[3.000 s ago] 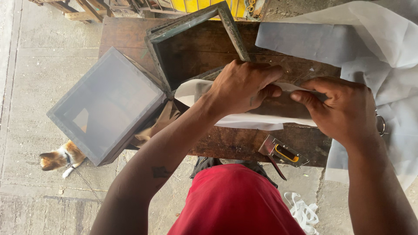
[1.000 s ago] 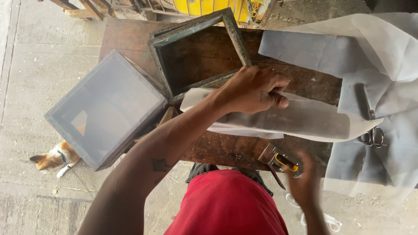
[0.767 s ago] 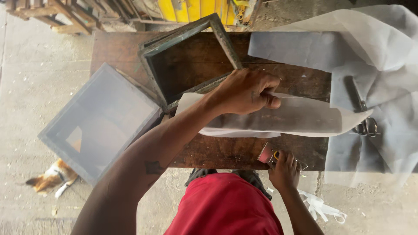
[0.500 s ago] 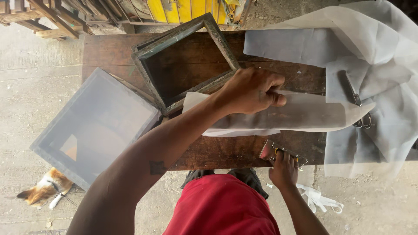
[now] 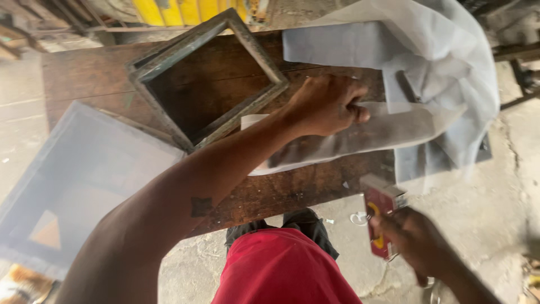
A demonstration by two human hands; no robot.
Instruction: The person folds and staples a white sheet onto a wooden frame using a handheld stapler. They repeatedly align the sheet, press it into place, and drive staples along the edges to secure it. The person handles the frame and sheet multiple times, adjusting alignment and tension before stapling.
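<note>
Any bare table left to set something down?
Bare wood shows inside the open frame, on the table's far-left part beside it, and along the near edge below the left hand. The right end is crowded with white fabric. The meshed screen overhangs the left.

Your left forearm is bare, with no sleeve reaching it, and it carries a small dark square-shaped mark on its inner side, partway between wrist and elbow. Your left hand wears no glove, ring or watch that shows. Your right hand is bare too, and blurred. You wear a plain red garment, with dark cloth just above it in view.
</note>
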